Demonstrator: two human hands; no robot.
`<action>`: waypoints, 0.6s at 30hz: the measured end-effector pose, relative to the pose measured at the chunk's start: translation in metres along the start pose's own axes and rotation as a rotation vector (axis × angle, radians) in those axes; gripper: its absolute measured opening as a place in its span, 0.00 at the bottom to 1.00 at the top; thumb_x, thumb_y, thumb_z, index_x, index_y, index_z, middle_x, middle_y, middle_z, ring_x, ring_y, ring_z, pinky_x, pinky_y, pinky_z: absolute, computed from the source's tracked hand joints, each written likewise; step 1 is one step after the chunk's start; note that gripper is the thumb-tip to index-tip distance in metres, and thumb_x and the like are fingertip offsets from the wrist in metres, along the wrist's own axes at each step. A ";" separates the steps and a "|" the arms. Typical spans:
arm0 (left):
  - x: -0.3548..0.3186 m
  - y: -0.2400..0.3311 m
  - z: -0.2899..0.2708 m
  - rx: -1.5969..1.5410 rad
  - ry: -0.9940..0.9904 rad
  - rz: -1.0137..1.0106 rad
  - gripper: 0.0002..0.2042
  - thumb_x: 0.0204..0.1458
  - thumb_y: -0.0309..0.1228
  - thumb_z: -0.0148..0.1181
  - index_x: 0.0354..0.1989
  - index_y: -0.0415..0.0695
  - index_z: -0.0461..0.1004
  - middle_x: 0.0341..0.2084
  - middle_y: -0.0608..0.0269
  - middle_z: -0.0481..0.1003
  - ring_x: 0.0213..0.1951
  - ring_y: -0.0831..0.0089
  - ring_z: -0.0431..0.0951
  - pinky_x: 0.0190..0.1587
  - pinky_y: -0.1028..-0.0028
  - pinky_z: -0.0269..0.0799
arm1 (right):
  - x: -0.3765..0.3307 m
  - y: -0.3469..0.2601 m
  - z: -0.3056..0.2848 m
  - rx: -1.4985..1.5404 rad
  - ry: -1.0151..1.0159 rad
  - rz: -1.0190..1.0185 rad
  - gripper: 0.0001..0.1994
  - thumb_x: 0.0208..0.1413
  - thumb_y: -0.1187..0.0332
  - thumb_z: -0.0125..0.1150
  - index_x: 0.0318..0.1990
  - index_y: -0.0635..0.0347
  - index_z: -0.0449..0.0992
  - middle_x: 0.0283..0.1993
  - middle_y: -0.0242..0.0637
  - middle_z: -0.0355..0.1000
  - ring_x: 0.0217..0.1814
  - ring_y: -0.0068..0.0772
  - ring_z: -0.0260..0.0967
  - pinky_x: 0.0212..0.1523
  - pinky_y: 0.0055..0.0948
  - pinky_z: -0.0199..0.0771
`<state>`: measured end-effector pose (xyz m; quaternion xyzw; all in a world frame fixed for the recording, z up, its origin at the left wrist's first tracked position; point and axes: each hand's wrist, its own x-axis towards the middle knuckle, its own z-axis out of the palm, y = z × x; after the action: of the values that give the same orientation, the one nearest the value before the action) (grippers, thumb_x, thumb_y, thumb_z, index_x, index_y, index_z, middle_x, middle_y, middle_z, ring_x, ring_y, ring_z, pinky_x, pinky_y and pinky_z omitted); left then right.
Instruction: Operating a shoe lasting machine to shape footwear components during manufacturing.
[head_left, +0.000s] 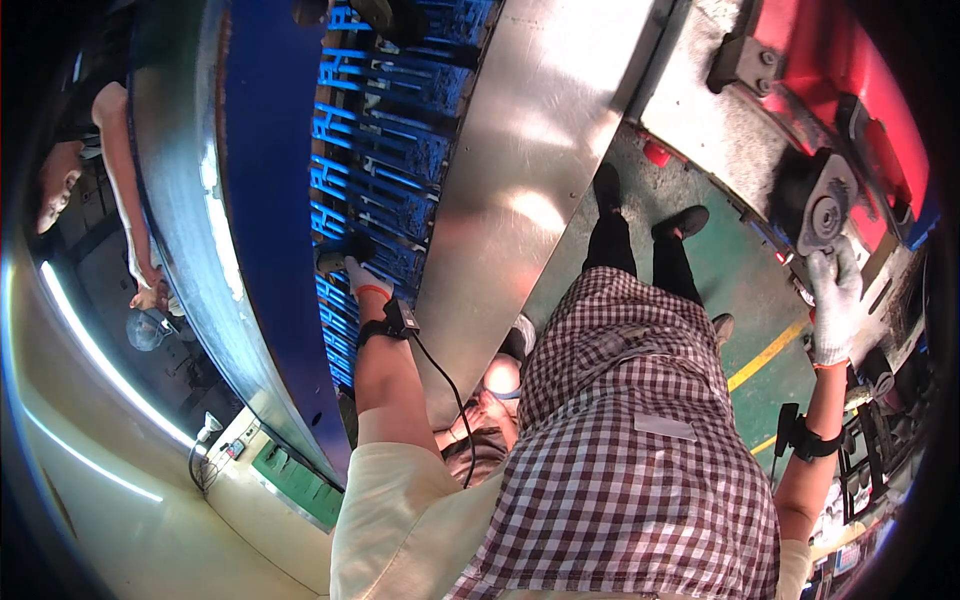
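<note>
My gloved left hand (352,268) has its grip closed on a dark part (338,252) at the blue rack (385,150), beside the bent steel sheet (520,170). My gloved right hand (835,300) rests with its grip curled under the round metal hub (826,213) on the red machine (850,90). Stretched this wide, I judge a glove could snag at the hub, or the part could slip.

Small pale rectangular label (664,427) on checked shirt back, no packages, signs or screens discernible
</note>
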<state>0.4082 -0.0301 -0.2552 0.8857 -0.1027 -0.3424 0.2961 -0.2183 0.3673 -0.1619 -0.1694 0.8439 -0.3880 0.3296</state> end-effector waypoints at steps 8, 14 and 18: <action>0.074 0.015 -0.013 -0.133 -0.284 -0.072 0.28 0.55 0.64 0.51 0.59 0.63 0.69 0.64 0.73 0.63 0.68 0.63 0.55 0.64 0.48 0.56 | -0.004 0.020 -0.020 -0.091 0.032 0.020 0.15 0.64 0.70 0.59 0.56 0.65 0.73 0.50 0.30 0.73 0.46 0.18 0.66 0.49 0.20 0.68; 0.162 0.029 -0.004 -0.045 -0.413 -0.239 0.28 0.55 0.70 0.43 0.41 0.64 0.81 0.34 0.73 0.81 0.39 0.61 0.79 0.39 0.51 0.75 | -0.005 0.030 -0.031 -0.175 0.094 0.017 0.21 0.64 0.67 0.60 0.62 0.67 0.70 0.54 0.33 0.72 0.51 0.21 0.67 0.51 0.22 0.70; 0.180 0.034 -0.008 0.137 -0.545 -0.131 0.21 0.56 0.61 0.48 0.44 0.65 0.81 0.38 0.70 0.82 0.41 0.63 0.81 0.39 0.50 0.77 | -0.007 0.026 -0.031 -0.221 0.113 0.067 0.23 0.64 0.66 0.60 0.63 0.68 0.69 0.53 0.32 0.73 0.50 0.21 0.67 0.50 0.22 0.70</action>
<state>0.5479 -0.1233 -0.3279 0.7837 -0.1441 -0.5786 0.1741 -0.2358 0.4049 -0.1641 -0.1542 0.9039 -0.2903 0.2737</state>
